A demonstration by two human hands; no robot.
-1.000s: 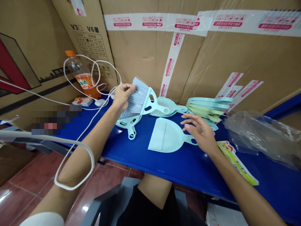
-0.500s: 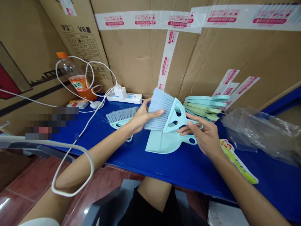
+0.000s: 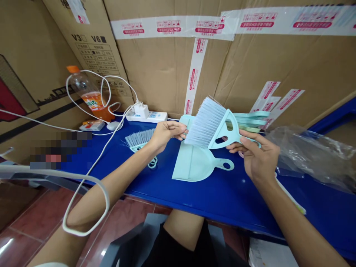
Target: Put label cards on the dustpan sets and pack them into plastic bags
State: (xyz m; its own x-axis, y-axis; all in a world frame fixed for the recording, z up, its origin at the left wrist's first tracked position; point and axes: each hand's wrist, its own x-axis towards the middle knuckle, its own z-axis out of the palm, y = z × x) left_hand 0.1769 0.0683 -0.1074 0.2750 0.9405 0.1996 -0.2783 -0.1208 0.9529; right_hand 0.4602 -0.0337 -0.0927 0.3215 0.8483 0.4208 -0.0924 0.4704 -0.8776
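My right hand (image 3: pixel 260 157) grips the handle of a mint-green hand brush (image 3: pixel 218 128) with pale blue bristles, held tilted above the table. My left hand (image 3: pixel 171 134) is pinched closed at the bristles' left edge; anything between its fingertips is too small to make out. Below the brush, a mint dustpan (image 3: pixel 198 167) lies flat with its handle to the right. Part of another mint piece (image 3: pixel 187 119) shows behind the bristles. Left of my left hand, a second brush (image 3: pixel 139 140) lies bristles up, partly covered by my forearm.
A stack of mint dustpans (image 3: pixel 254 118) stands behind my right hand, beside a clear plastic bag (image 3: pixel 311 155). At the back left are a power strip (image 3: pixel 148 116), white cables and an orange drink bottle (image 3: pixel 93 98). Large cardboard boxes (image 3: pixel 161 70) wall off the table's (image 3: pixel 155 185) rear.
The held brush has moved right with my right hand. My left hand has come off the bristles' face, its fingers drawn together at their left edge.
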